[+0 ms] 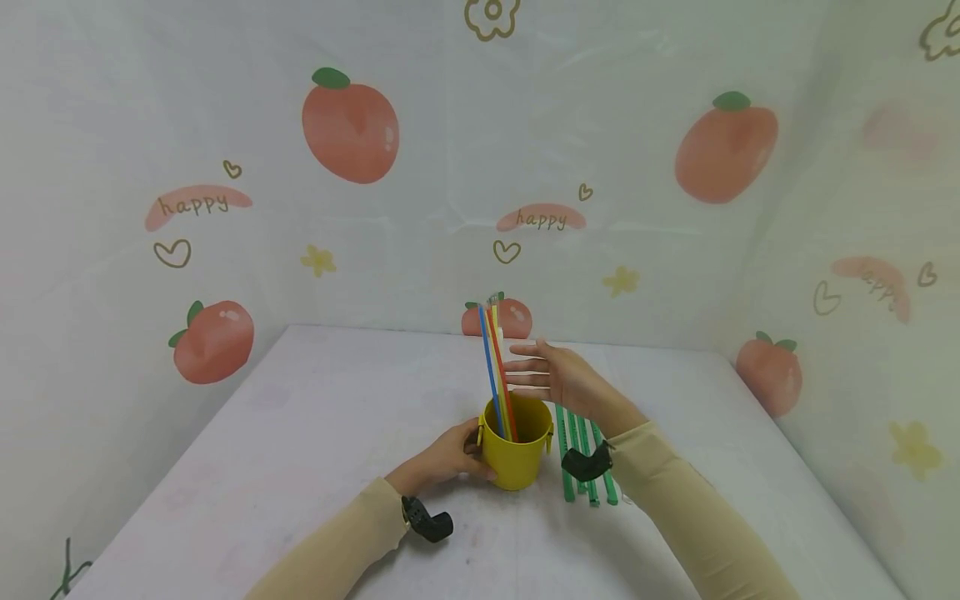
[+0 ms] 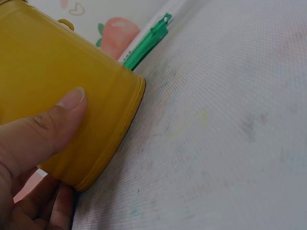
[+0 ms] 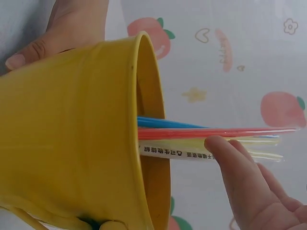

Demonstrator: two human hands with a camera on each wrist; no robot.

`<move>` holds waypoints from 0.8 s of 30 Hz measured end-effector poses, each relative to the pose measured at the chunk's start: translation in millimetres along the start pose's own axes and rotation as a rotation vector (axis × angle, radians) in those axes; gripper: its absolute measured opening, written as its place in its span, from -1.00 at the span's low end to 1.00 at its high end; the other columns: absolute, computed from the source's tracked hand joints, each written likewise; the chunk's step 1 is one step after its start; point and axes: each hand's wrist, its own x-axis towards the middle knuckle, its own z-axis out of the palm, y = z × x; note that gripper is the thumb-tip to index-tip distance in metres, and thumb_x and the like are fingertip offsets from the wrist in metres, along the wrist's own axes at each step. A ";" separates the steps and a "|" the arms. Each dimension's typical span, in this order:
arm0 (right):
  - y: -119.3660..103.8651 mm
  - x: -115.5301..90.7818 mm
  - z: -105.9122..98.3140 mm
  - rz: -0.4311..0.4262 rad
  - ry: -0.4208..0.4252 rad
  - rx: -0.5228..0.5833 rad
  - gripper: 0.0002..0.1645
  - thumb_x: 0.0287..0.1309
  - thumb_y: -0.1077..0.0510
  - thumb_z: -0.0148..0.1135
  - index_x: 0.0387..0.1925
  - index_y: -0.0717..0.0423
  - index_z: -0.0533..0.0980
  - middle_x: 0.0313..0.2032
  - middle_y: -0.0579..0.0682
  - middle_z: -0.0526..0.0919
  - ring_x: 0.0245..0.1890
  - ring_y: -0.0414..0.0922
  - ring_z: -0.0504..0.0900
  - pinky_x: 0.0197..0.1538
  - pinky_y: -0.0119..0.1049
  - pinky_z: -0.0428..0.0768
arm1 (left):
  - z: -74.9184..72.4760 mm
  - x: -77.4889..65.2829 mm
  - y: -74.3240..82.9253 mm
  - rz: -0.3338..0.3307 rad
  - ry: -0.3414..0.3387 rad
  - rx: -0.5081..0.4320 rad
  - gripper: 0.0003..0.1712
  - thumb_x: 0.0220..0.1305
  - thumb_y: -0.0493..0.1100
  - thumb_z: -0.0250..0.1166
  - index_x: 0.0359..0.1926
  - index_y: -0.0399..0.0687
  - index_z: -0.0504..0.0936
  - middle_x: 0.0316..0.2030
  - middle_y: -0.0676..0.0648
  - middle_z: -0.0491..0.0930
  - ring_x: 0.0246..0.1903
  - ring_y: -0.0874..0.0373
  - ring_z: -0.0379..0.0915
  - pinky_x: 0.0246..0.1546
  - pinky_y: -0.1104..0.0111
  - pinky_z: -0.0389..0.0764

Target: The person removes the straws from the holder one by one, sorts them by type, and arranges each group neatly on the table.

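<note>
A small yellow bucket (image 1: 513, 468) stands upright on the table with a ring handle at each side. My left hand (image 1: 444, 454) grips its left side, the thumb (image 2: 57, 115) across the wall and the fingers round near the base. Several thin straws lean to the left inside: a blue straw (image 1: 488, 358), a red straw (image 3: 192, 133), pale yellow ones and a white-wrapped straw (image 3: 165, 152) with dark printing. Above the rim, my right hand (image 1: 570, 382) has its fingers out straight, the fingertips right at the straws.
Several green straws (image 1: 588, 490) lie side by side on the table just right of the bucket, partly under the right forearm. A white printed cloth (image 1: 420, 283) hangs behind and at both sides. Each wrist carries a black camera (image 1: 429, 520).
</note>
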 end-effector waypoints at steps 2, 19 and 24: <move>-0.1 -0.5 0.8 -0.005 -0.003 -0.004 -0.22 0.48 -0.19 -0.31 0.43 0.31 0.08 0.32 0.38 0.30 0.25 0.20 0.46 0.20 -0.11 0.54 | 0.2 0.4 -1.0 0.002 -0.001 0.003 -0.09 0.03 -0.19 0.50 0.39 -0.06 0.27 0.32 -0.06 0.36 0.34 -0.09 0.26 0.37 0.02 0.29; -5.5 -3.4 4.8 -0.032 -0.019 -0.012 -0.25 0.49 -0.16 -0.32 0.41 0.32 0.12 0.31 0.38 0.32 0.27 0.18 0.43 0.19 -0.13 0.54 | 0.6 0.3 -1.2 0.004 0.000 0.000 -0.07 0.01 -0.21 0.51 0.39 -0.07 0.26 0.33 -0.07 0.35 0.34 -0.09 0.26 0.37 0.03 0.29; -6.3 -3.4 4.0 -0.044 -0.031 -0.008 -0.23 0.47 -0.18 -0.30 0.41 0.34 0.11 0.30 0.39 0.33 0.28 0.18 0.42 0.20 -0.14 0.54 | 0.5 0.9 -1.9 -0.001 0.003 0.002 -0.06 0.01 -0.20 0.51 0.40 -0.06 0.25 0.34 -0.07 0.34 0.35 -0.09 0.24 0.37 0.02 0.28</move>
